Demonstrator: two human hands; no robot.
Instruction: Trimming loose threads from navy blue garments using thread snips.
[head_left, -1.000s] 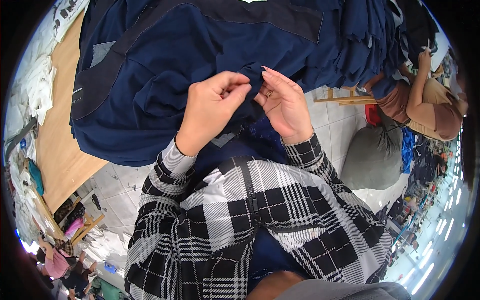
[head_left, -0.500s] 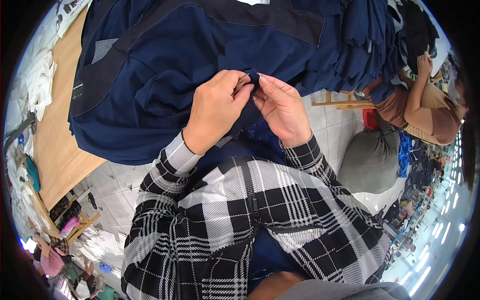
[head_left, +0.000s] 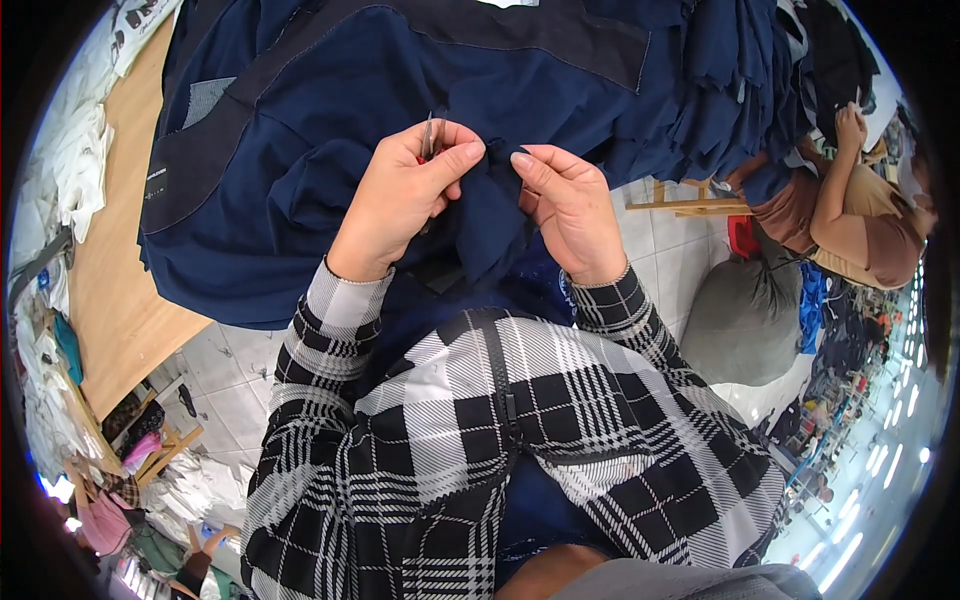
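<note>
My left hand [head_left: 388, 200] is closed, with small thread snips [head_left: 428, 138] in it. Their metal blades stick up past the forefinger, and a bit of red shows under them. Its thumb and forefinger also pinch a fold of navy fabric [head_left: 488, 225], which hangs down between my hands. My right hand [head_left: 580, 215] pinches the same fabric's edge with thumb and fingertips, a short way to the right. Under and beyond my hands a pile of navy garments [head_left: 330, 190] covers the table. The top one has a dark inner band [head_left: 205, 170] and a small grey patch [head_left: 208, 98].
A bare wooden tabletop [head_left: 125, 300] runs along the left, with white cloth [head_left: 80, 170] beyond it. On the tiled floor at right stands a stuffed grey sack [head_left: 735, 325], near a wooden frame [head_left: 690, 200]. A co-worker [head_left: 855, 205] handles dark cloth at far right.
My left hand has shifted left and turned, so the snips' blades now show upright. My hands are farther apart, and a flap of navy fabric now hangs between them.
</note>
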